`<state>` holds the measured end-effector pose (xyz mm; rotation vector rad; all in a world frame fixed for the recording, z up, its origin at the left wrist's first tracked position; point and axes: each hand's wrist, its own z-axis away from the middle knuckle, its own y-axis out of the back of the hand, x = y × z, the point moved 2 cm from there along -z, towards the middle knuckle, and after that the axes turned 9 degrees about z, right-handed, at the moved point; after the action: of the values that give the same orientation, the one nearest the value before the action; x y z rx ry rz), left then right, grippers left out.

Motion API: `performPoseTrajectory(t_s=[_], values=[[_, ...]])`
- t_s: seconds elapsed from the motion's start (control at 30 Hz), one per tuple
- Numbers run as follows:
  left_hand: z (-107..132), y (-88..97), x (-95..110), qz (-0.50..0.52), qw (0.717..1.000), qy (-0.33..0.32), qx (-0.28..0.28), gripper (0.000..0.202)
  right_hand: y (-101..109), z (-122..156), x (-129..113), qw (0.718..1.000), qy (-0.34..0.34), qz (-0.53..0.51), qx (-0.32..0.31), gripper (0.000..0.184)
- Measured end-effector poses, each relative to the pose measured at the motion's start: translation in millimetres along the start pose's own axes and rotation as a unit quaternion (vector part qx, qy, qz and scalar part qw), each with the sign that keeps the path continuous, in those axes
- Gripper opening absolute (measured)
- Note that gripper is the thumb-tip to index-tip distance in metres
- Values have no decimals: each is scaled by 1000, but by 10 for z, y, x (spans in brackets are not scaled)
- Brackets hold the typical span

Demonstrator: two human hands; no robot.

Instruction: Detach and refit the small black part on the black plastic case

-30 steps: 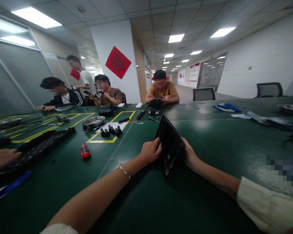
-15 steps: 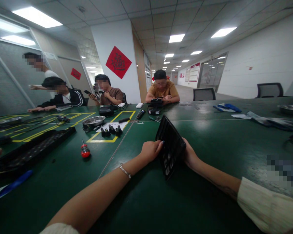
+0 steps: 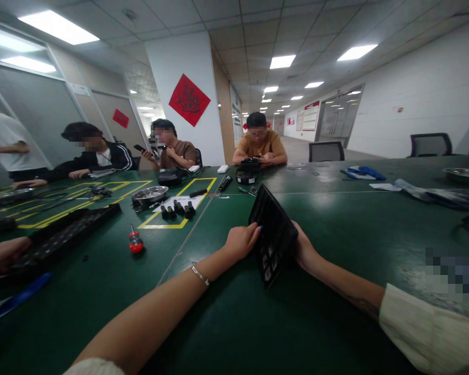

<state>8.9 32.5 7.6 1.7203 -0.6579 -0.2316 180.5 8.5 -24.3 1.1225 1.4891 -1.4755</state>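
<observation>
Both my hands hold a flat black tray with compartments [image 3: 275,229], tilted up steeply on its edge above the green table [image 3: 219,323]. My left hand [image 3: 242,240] is closed on its left side, thumb pressed against the compartmented face. From behind and the right, my right hand [image 3: 305,247] grips the tray, and most of its fingers are hidden. Pale small items or openings show in the lower compartments; I cannot make out which. A red screwdriver [image 3: 135,242] lies left of my left forearm.
Several black fittings [image 3: 179,209] and a metal bowl [image 3: 150,195] stand beyond the screwdriver. At left, a co-worker's hand [image 3: 8,253] reaches into a long black tray [image 3: 74,229]. Blue and grey gloves [image 3: 430,191] lie at the right. People sit across the table.
My hands and the compartmented tray stay almost still. The co-worker's hand at left has moved in over the long tray. A standing person in the background has shifted left.
</observation>
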Motion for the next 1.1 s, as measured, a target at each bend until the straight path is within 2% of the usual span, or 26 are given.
performPoseTrajectory(t_s=[0.17, 0.57, 1.1], values=[[5, 15, 13, -7, 1000, -3, -10, 46, -3, 5, -6, 1000, -3, 5, -1, 33], [40, -9, 20, -4, 999, -22, 25, 39, 12, -5, 9, 1000, -6, 10, 2, 36], [43, 28, 41, -7, 999, -27, 15, 36, -11, 38, -37, 1000, 8, 20, -11, 34]])
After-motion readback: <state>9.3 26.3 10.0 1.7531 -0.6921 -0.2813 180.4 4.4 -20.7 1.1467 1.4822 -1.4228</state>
